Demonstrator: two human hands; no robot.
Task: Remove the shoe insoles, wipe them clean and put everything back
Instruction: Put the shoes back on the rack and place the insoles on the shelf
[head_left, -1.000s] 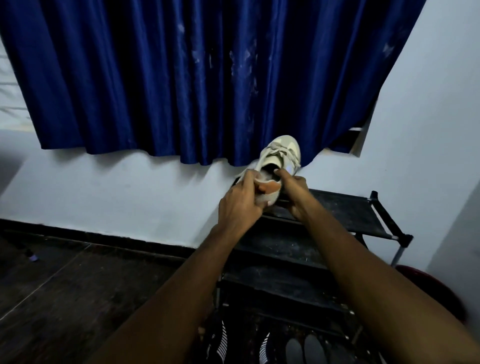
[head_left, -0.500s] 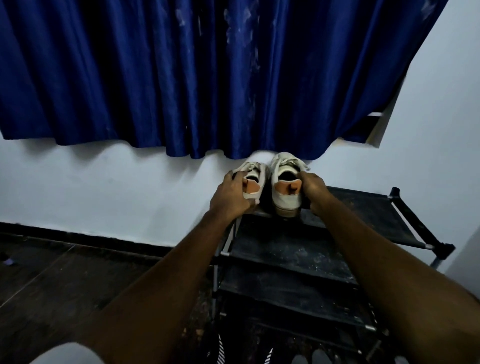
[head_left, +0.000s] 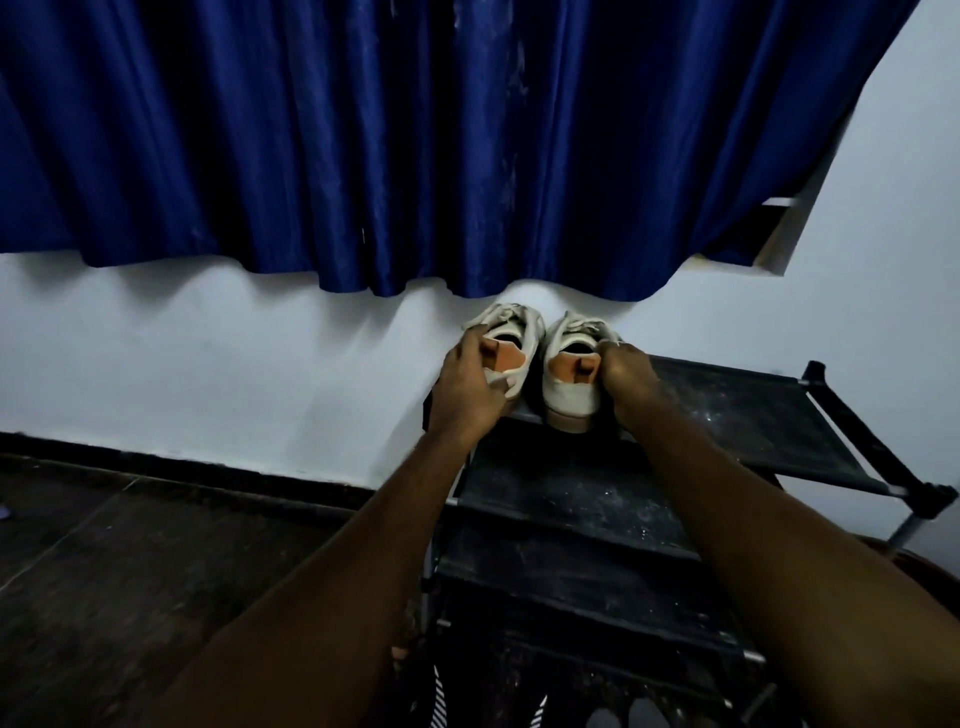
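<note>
While both arms reach forward, the left hand (head_left: 467, 384) grips the left shoe (head_left: 522, 332) at the heel, fingers curled over its collar, thumb across the back; the right hand (head_left: 628, 374) grips the right shoe (head_left: 569, 387) at the heel's right side, fingers curled. Both stand just beside each other, heels near, on the top shelf of the black rack (head_left: 737, 415), at its left end, below the blue curtain (head_left: 415, 130)

Dim bluish light, perhaps from overhead, soft shadow beneath the curtain (head_left: 311, 130), edges bowed, lower rack (head_left: 571, 571) murky.
</note>
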